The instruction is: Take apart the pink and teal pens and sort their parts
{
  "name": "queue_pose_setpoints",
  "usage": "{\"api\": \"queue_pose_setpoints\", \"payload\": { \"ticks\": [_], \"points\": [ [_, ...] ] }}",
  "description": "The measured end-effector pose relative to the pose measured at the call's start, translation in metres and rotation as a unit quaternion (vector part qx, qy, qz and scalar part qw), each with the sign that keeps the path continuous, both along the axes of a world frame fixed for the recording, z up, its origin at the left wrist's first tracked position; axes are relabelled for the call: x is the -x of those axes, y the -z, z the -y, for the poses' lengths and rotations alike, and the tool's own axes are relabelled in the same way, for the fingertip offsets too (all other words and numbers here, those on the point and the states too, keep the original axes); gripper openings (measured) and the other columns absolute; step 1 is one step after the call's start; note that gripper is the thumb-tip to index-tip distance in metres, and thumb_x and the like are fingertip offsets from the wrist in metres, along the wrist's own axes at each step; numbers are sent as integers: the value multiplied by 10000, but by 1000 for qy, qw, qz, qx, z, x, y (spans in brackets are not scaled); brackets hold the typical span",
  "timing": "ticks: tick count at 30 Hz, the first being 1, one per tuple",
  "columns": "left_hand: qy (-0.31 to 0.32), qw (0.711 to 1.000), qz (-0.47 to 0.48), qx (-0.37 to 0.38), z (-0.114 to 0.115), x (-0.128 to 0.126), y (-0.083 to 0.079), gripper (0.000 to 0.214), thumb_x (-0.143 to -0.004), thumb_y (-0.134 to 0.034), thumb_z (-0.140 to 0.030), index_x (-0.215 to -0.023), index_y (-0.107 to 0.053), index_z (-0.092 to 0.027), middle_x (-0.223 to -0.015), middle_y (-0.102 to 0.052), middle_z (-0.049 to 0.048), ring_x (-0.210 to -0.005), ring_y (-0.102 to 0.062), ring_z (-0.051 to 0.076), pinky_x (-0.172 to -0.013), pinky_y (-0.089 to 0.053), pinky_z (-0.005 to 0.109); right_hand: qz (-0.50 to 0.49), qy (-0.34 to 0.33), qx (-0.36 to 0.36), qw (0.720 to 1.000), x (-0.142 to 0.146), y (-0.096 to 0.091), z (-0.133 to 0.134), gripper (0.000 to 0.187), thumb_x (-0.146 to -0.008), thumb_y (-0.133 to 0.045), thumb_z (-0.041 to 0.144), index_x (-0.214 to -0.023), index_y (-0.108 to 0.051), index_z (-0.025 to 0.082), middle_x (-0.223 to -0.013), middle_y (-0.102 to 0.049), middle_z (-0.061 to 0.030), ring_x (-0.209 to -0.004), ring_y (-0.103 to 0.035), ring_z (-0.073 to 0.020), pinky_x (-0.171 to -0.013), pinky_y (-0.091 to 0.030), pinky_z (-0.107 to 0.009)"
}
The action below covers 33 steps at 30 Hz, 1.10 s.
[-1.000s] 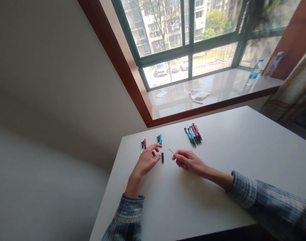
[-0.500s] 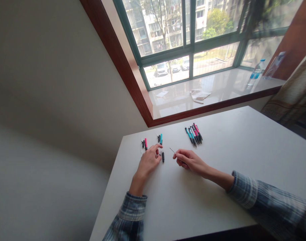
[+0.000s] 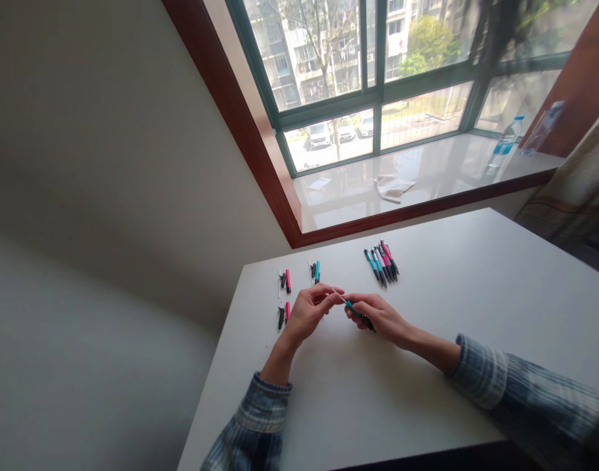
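My right hand [image 3: 373, 317] is shut on a teal and black pen barrel [image 3: 359, 313], and a thin metal refill [image 3: 337, 294] sticks out of the barrel's teal end. My left hand [image 3: 307, 313] is just left of it, with its fingertips closed on the refill. Just beyond my left hand lie a pink pen part [image 3: 288, 281] and a teal pen part [image 3: 317, 272], each beside small black pieces. A black pen part [image 3: 280, 318] and a pink piece [image 3: 287, 311] lie by my left wrist's side.
A row of several assembled pink and teal pens [image 3: 380, 261] lies on the white table [image 3: 427, 327], right of my hands. Beyond the table's far edge is a window sill [image 3: 427, 163] with a cloth [image 3: 393, 188] and a water bottle [image 3: 506, 140].
My hands have come together around the refill, which now sits in a teal barrel. The black piece beside my left hand is gone from there, and black and pink pieces now lie further left.
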<state>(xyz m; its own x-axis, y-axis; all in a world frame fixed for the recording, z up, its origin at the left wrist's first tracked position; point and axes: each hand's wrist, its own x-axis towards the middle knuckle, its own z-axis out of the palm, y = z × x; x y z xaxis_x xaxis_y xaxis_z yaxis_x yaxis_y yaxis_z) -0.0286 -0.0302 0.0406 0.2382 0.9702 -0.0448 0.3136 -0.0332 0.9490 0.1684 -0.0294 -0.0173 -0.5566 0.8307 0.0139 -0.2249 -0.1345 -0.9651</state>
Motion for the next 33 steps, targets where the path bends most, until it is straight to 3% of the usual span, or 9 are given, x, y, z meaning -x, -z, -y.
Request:
{"api": "queue_pose_setpoints", "payload": {
  "ticks": [2,5,9,15,19,23,27,30,33],
  "points": [
    [-16,1000,22,6,0,-1,2,358,-858,-710,-494,-837,-778,-143,-813,-723,71,-649,-519,132,-624,-430,269,10,-1,-9,1000,1,1,0,288,-944,-561,409,-1044,-699,177,-844,-614,-34,-628,-455,-123,-577,-359,-269],
    [-73,993,91,18,-3,4,4,392,-837,-734,-530,-863,-763,-139,-727,-657,27,-644,-520,119,-651,-446,262,17,8,-12,1000,1,1,0,354,-938,-619,437,-1193,-650,192,-903,-671,-45,-637,-483,-123,-605,-395,-276],
    [-153,966,206,21,-8,15,2,356,-852,-728,-519,-932,-703,-173,-989,-697,53,-819,-630,134,-750,-509,256,17,48,8,999,0,-3,0,406,-895,-702,507,-1124,-608,185,-884,-711,-61,-624,-507,-124,-580,-389,-265],
    [-132,952,257,101,-7,12,8,308,-921,-636,-500,-915,-626,-192,-1055,-738,91,-1001,-718,233,-958,-563,411,45,124,14,991,-4,-4,-3,419,-886,-687,599,-946,-626,189,-663,-569,17,-555,-419,-110,-508,-290,-239],
    [-103,909,362,181,0,-5,22,179,-918,-656,-347,-840,-610,-192,-1180,-751,120,-1214,-677,276,-1117,-498,473,62,183,-39,980,-7,-3,-6,358,-907,-666,525,-1029,-691,189,-753,-608,-13,-617,-477,-135,-541,-364,-253],
    [-74,869,417,255,7,-18,28,174,-932,-640,-278,-791,-589,-189,-1202,-746,140,-1312,-622,284,-1177,-455,462,82,196,-71,975,-8,-9,-6,318,-939,-601,418,-1136,-716,196,-900,-693,-60,-670,-545,-158,-583,-432,-276],
    [-95,876,413,229,9,-22,25,180,-948,-617,-265,-790,-577,-189,-1148,-758,128,-1273,-651,279,-1171,-461,468,126,198,-141,962,-8,-13,-4,258,-936,-600,370,-1074,-741,204,-999,-737,-84,-838,-642,-212,-701,-495,-313],
    [-120,881,406,209,7,-19,22,185,-950,-604,-260,-783,-566,-190,-1235,-738,141,-1278,-646,272,-1164,-468,469,131,207,-146,958,-8,-11,-4,195,-910,-649,369,-993,-710,203,-874,-723,-57,-771,-638,-204,-668,-494,-306],
    [-116,869,423,228,6,-16,22,190,-948,-602,-232,-767,-559,-190,-1256,-731,155,-1295,-634,268,-1172,-461,456,130,216,-147,956,-8,-7,-5,195,-895,-684,386,-947,-709,200,-865,-721,-60,-745,-633,-201,-659,-504,-311]
  ]
}}
